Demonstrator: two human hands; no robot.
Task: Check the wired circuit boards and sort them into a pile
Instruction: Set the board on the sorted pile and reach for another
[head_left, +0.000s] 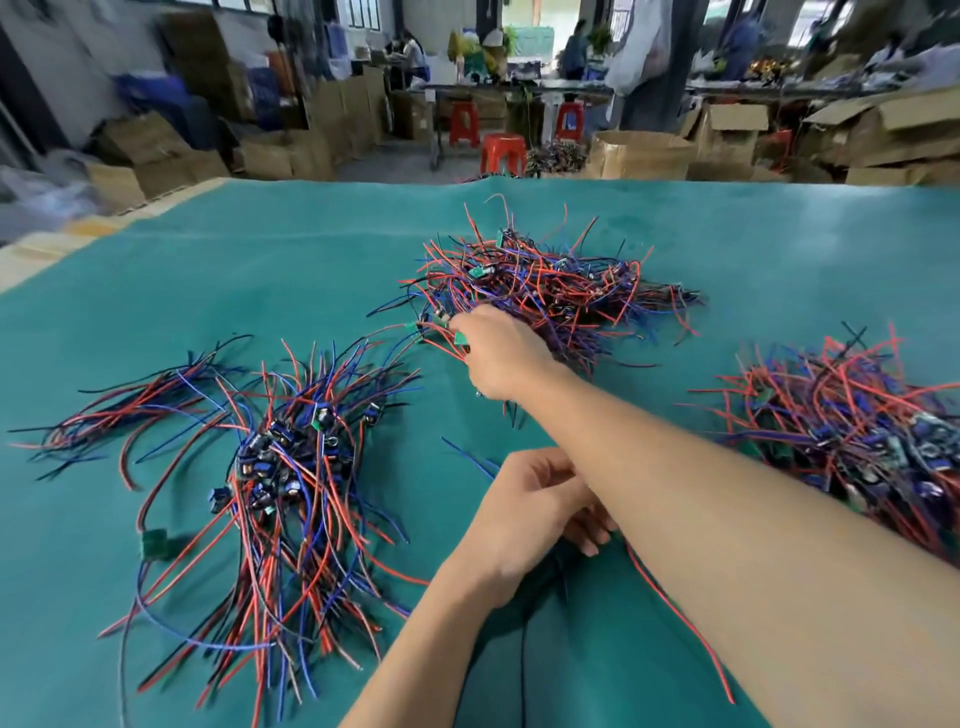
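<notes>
right hand (498, 358) reaches into far pile (545, 291), fingers curled on wires | left hand (535, 509) near centre, grips wires | left pile (280, 467) looks sorted | right pile (857, 431) large | desk (260, 270) | roughly midway, many boards unchecked

Right hand (498, 358) pinches wired board (460, 339) at far pile (561, 291) edge.

Three heaps of wired boards lay on a table (260, 270): left heap (280, 467) nearest, middle heap (545, 291) farther back, right heap (841, 426) at the edge. Behind stood boxes (644, 153) and stools (501, 150).
</notes>
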